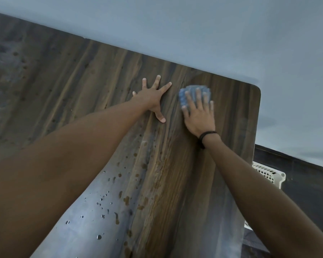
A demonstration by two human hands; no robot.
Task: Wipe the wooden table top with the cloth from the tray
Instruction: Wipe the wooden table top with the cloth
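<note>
- Nearest the camera, water droplets [101,216] and brownish spots bead on the wooden table top [78,75], between the two forearms, so the unwiped patch lies back toward the body and left of the cloth.
- A white perforated tray [268,174] peeks out past the table's right edge.
- Farther out, the left hand [153,97] is splayed flat on bare wood, fingers apart, holding nothing (a brace, probably).
- Farthest, near the rounded right corner, the right hand [199,114] presses flat on the blue cloth [194,94], fingers extended over it; the return stroke likely runs along the table's length.
</note>
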